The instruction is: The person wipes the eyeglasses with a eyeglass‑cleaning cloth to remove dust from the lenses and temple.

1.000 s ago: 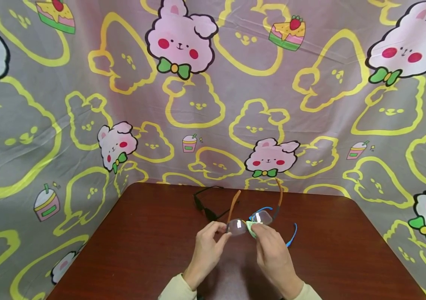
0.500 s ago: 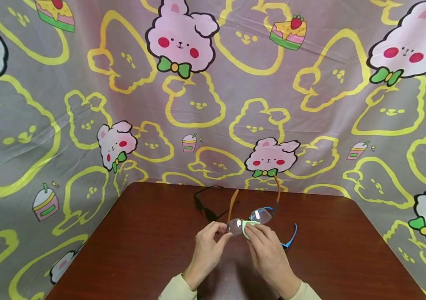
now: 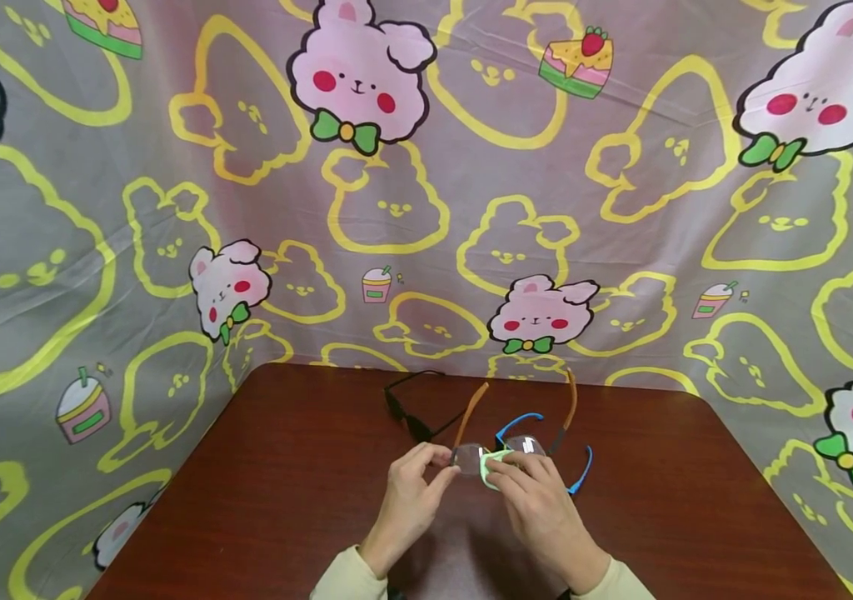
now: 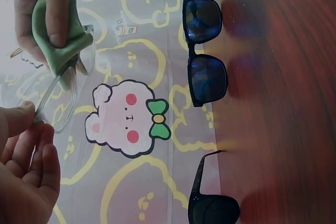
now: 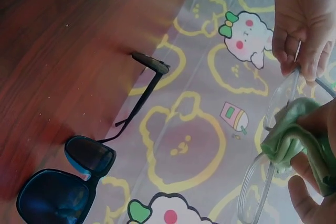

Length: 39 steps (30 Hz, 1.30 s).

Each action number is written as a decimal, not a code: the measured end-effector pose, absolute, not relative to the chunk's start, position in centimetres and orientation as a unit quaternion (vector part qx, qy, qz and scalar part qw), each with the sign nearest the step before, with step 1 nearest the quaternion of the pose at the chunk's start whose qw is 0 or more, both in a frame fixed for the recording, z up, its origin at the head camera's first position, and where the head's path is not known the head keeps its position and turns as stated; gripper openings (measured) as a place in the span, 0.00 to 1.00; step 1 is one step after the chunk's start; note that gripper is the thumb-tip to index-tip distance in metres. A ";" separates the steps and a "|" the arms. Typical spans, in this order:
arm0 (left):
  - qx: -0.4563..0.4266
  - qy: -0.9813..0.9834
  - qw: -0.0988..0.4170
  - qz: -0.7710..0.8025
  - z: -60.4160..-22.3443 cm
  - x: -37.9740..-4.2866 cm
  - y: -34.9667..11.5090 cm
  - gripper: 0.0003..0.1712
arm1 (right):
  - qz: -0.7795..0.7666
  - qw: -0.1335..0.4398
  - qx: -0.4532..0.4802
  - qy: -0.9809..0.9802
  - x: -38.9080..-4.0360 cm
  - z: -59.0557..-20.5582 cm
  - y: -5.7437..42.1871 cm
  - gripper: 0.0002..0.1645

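Note:
My left hand (image 3: 410, 500) pinches the left end of a pair of clear-lensed eyeglasses (image 3: 467, 459) with brown temple tips, held above the table. The temples point away from me. My right hand (image 3: 546, 512) pinches a light green cloth (image 3: 491, 469) against the glasses near the bridge. In the left wrist view the folded cloth (image 4: 59, 51) covers part of the frame, under the right thumb. In the right wrist view the cloth (image 5: 294, 132) wraps the middle of the glasses, with clear rim (image 5: 254, 192) showing on either side. The fingers behind the cloth are partly hidden.
Black sunglasses (image 3: 417, 428) lie on the brown table (image 3: 284, 475), behind my left hand. Blue-templed sunglasses (image 3: 584, 471) lie behind my right hand, their dark lenses (image 4: 209, 77) showing in the left wrist view. A cartoon-printed curtain (image 3: 396, 208) stands round the table's back and sides.
My right hand and the cloth have shifted slightly left and down toward the bridge. The glasses have tilted, their right lens now lower. My left hand keeps its hold.

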<state>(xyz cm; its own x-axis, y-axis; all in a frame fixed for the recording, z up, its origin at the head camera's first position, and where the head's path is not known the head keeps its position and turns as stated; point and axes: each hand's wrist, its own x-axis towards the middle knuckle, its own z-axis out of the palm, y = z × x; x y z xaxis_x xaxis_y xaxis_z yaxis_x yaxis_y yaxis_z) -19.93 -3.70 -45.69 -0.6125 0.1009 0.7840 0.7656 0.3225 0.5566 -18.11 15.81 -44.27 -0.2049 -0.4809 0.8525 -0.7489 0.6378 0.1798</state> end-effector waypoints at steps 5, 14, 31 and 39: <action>-0.297 -0.748 0.309 -0.506 -45.7 -20.0 -3.8 0.10 | 0.145 0.474 0.423 -0.758 -18.2 -44.3 16.0 0.21; -0.296 -0.752 0.291 -0.511 -45.8 -20.0 -3.7 0.10 | 0.154 0.458 0.439 -0.757 -18.2 -44.5 16.3 0.21; -0.282 -0.750 0.272 -0.534 -45.3 -19.7 -3.0 0.12 | 0.144 0.472 0.450 -0.744 -18.1 -44.1 16.5 0.20; -0.288 -0.747 0.275 -0.532 -45.3 -19.6 -2.7 0.13 | 0.146 0.460 0.456 -0.747 -17.8 -44.4 16.4 0.20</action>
<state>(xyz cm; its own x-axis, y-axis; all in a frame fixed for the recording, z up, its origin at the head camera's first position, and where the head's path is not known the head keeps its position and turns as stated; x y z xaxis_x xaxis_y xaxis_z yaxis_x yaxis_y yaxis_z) -19.61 -2.69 -45.30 -0.6828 0.1387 0.7173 0.7233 0.2667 0.6370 -17.85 16.40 -44.41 -0.1598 -0.5478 0.8212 -0.8160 0.5414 0.2024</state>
